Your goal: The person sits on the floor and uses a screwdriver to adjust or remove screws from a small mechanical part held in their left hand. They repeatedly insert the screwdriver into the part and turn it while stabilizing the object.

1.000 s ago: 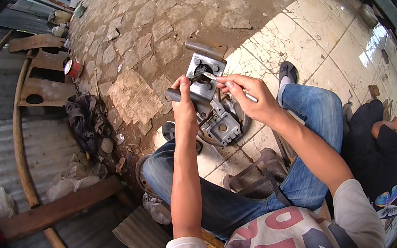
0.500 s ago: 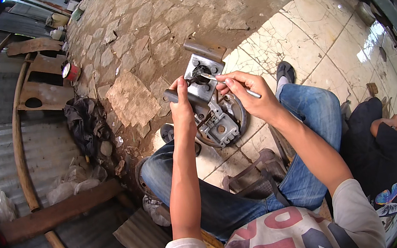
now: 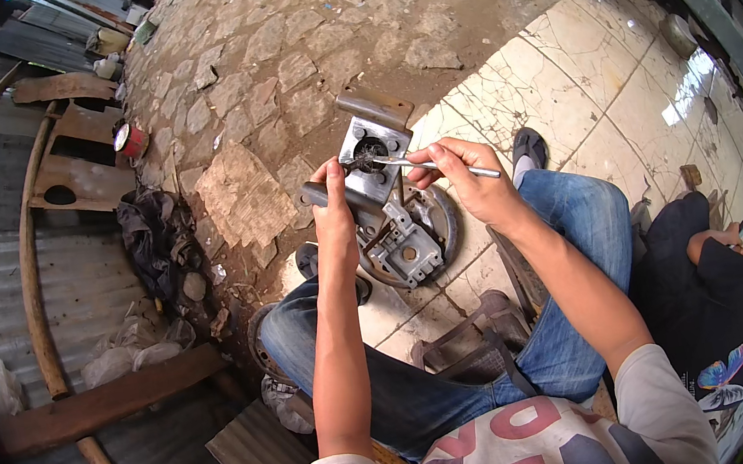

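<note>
While left hand (image 3: 333, 211) clamps bolted steel plate (image 3: 372, 185), right hand (image 3: 470, 187) clamps slim metal tool (image 3: 483, 171), seemingly probing round opening (image 3: 370, 150); next stroke likely needs plate steady.

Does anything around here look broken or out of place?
Yes: the pale floor tiles beyond the right hand look damaged, with dark, branching cracks across their surface. A dark cloth also lies crumpled beside the corrugated metal sheet.

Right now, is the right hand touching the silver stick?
Touching: the head view shows the right hand holding the silver stick in a pinch.
</note>
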